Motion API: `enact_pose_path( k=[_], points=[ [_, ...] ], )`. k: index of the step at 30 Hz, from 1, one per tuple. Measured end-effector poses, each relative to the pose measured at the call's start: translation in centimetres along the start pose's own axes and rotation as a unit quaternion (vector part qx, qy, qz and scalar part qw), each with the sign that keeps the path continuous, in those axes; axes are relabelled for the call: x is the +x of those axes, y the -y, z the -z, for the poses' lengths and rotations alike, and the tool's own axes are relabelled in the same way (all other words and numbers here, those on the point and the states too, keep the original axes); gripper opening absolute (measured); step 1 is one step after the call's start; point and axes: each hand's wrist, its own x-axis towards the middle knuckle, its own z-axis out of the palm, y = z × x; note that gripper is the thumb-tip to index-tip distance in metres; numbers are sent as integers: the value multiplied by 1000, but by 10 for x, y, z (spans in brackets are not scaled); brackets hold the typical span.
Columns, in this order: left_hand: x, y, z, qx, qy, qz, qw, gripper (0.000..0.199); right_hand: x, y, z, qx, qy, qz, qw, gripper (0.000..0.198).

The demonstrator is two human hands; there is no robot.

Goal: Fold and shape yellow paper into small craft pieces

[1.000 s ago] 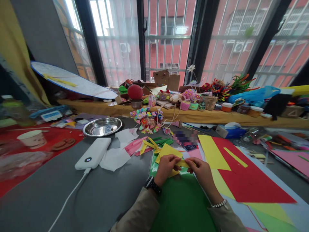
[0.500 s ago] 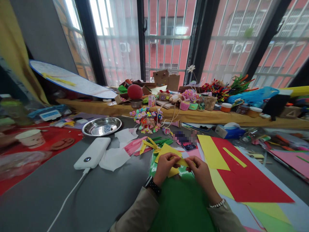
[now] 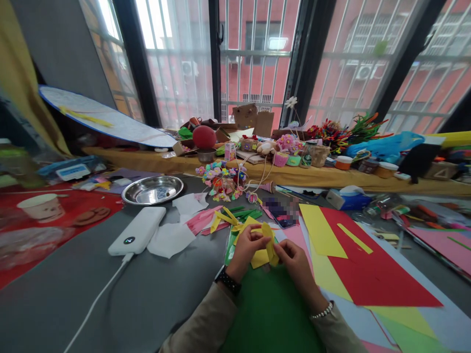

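Observation:
Between my hands is a folded piece of yellow paper [image 3: 270, 245], held upright over the green mat [image 3: 274, 309]. My left hand [image 3: 248, 247] pinches its left side, the wrist wearing a dark watch. At the paper's lower right edge, my right hand [image 3: 294, 262] is closed with thumb and fingertips on it; a beaded bracelet circles that wrist. Other yellow paper [image 3: 260, 259] lies just beneath and behind the fingers. Folded yellow strips [image 3: 220, 219] and green strips [image 3: 247, 214] are just beyond my left hand.
A white power bank [image 3: 138, 232] with a cable and a steel dish [image 3: 152, 190] stand at left. Red paper [image 3: 390, 274] and a yellow sheet [image 3: 324, 230] lie at right. A phone [image 3: 281, 213] sits beyond my hands, and crafts crowd the ledge [image 3: 165, 165].
The yellow paper has turned from lying nearly flat to standing upright between my fingers. My right hand has dropped slightly lower. The whole view has shifted a little.

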Motion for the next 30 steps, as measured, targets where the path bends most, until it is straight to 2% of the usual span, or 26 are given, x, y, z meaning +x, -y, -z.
enact_pose_path(
  k=[3,6,8,12,21,30],
  points=[
    [1,2,1,27,5,17,999,52,0,-1,0,-21,-5,2,1000,27],
    [1,2,3,44,2,34,998,47,0,3,1,-19,16,2,1000,26],
    [0,1,4,50,20,49,997,40,1,6,4,-8,29,-2,1000,28],
    [-4,-1,2,74,68,62,993,32,4,10,10,20,1,-9,1000,24],
    [-10,-7,-4,111,74,98,986,28,6,-2,9,120,11,-76,990,25],
    [-10,-5,-4,126,78,78,986,29,6,-3,5,150,-14,-78,986,25]
  ],
)
